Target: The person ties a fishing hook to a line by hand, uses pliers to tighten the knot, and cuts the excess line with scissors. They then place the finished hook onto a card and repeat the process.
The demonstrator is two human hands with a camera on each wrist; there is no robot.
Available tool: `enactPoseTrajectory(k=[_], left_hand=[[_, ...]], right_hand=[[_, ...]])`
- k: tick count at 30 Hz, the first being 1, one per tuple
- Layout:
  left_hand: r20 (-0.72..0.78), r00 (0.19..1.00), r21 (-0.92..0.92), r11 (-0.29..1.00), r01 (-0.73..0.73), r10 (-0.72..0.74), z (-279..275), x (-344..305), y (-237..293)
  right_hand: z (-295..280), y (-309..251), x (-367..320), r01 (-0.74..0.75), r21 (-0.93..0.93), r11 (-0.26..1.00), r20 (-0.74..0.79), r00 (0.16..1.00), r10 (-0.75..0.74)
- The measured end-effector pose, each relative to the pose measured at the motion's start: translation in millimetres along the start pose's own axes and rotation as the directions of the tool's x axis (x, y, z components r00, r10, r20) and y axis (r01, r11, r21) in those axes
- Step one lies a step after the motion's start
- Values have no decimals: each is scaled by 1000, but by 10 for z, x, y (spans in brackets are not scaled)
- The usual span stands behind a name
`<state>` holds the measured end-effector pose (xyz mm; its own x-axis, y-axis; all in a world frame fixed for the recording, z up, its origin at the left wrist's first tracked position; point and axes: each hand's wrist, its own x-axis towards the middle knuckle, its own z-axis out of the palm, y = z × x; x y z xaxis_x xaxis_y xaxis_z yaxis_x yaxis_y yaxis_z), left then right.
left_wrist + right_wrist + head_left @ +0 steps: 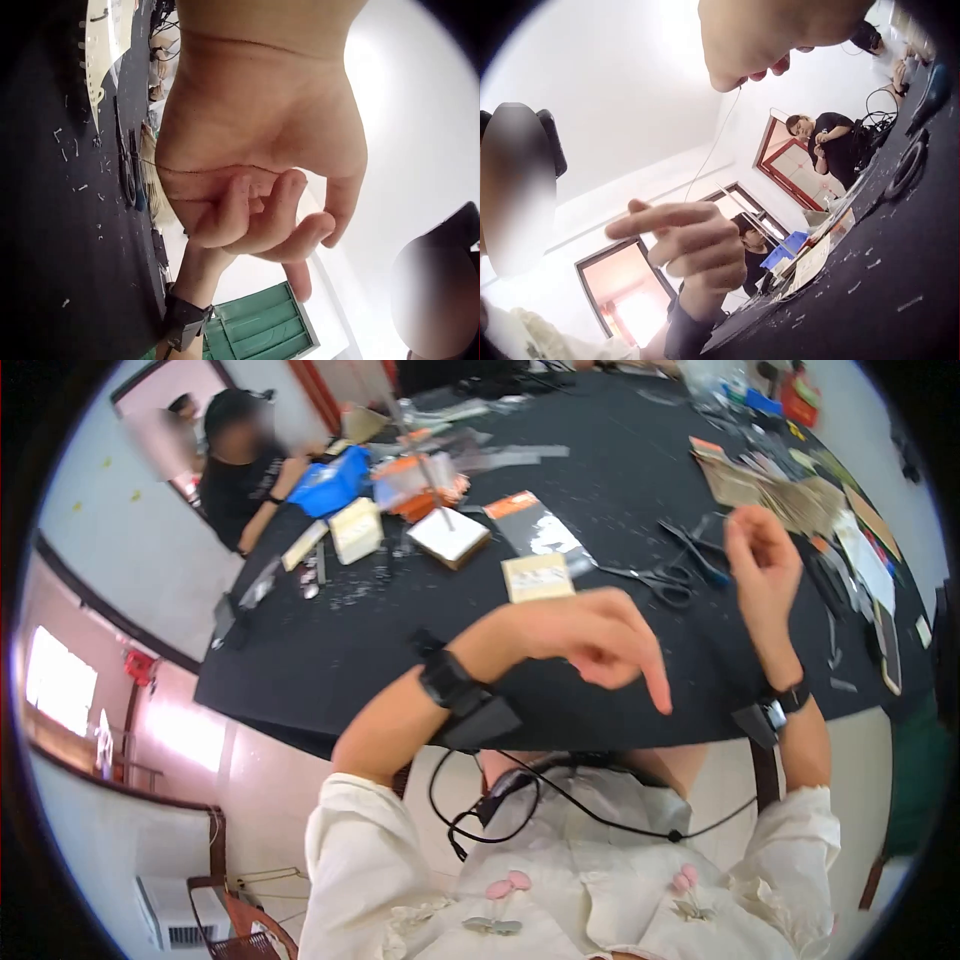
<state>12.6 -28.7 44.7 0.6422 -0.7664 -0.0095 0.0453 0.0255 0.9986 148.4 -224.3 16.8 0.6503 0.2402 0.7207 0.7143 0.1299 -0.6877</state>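
Observation:
My left hand (590, 638) hangs over the near part of the black table (400, 620), index finger extended and the other fingers curled in. To the right, my right hand (766, 570) is raised with thumb and fingertips together. In the right wrist view a thin thread (715, 146) runs from the fingertips of my right hand (780, 41) down to my left hand (701, 244), where its end is hidden behind the fingers. The left wrist view shows three fingers of my left hand (259, 165) folded toward the palm. Scissors (668, 588) lie between the hands, farther back.
Beyond the hands are a cream notepad (538, 578), a clear packet (535, 528) and a white-topped block (450, 536) with an upright rod. A blue-handled tool (702, 560) lies beside the scissors. A blue bin (332, 482) stands back left, near a seated person (240, 475).

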Motion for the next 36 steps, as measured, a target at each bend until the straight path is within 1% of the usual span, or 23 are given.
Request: enactPoseTrajectory(k=[3,4,6,8,10,12,13,14,16,17,19,20,22,23,25,26,28,29,30,32,33,35,36], left_hand=[[-32,998,18,999,-51,51,91,4,17],[-42,998,30,999,-43,45,100,34,2],[-243,866,87,899,-430,438,112,77,7],[-369,816,180,896,-406,444,53,41,99],[-354,801,212,876,-434,483,-58,-37,165],[-460,738,342,865,-367,494,-106,-106,204],[-512,731,440,868,-229,452,-140,-122,210],[-512,729,439,868,-234,455,-161,-125,190],[-616,688,593,801,83,385,-196,-125,132],[-614,688,593,801,80,386,-197,-106,88],[-683,623,674,656,338,380,-134,-36,8],[-680,650,694,583,422,339,-123,-20,6],[-583,797,747,490,448,160,-98,-5,15],[-571,805,754,491,437,162,-78,-4,6],[-168,967,395,886,243,-191,-29,-4,-8],[-157,969,396,887,238,-190,-13,-24,12],[2,1000,206,978,-29,29,92,-51,152],[-91,986,92,987,-131,139,145,-84,226],[-196,921,26,941,-337,335,88,-68,104],[-401,815,-94,867,-490,417,55,15,60],[-386,821,-111,862,-494,420,40,57,41],[-613,740,107,957,-268,276,19,131,-10],[-609,745,96,957,-272,273,23,166,-49]], right_hand=[[13,30,44,33,69,997,-44,999,-30],[-4,21,42,15,23,1000,21,1000,-16],[13,-31,33,9,-18,1000,81,997,-7],[21,-108,3,-18,-101,995,254,966,43],[30,-163,-11,2,-108,994,279,960,29],[15,-220,-21,62,-97,993,410,912,-17],[21,-242,-32,95,-95,991,398,916,-49],[26,-272,-35,96,-99,991,401,915,-48],[28,-339,-36,152,-68,986,401,909,-113],[28,-364,-36,153,-70,986,401,909,-112],[20,-401,-36,211,-22,977,408,894,-184],[21,-418,-23,216,-30,976,399,898,-187],[1,-452,-5,221,30,975,349,911,-218],[-3,-432,0,221,16,975,345,914,-213],[4,-331,-11,22,121,992,324,944,-60],[17,-307,-11,21,112,994,319,946,-56],[25,-261,-22,-69,134,989,401,916,10],[22,-204,-34,-133,181,975,430,902,43],[31,-195,-46,-148,161,976,425,903,66],[88,-217,-45,-84,200,976,386,923,1],[94,-213,-49,-71,194,978,377,926,-8],[95,-182,-55,-39,151,988,376,926,-20],[93,-175,-58,-47,140,989,375,927,-9]])
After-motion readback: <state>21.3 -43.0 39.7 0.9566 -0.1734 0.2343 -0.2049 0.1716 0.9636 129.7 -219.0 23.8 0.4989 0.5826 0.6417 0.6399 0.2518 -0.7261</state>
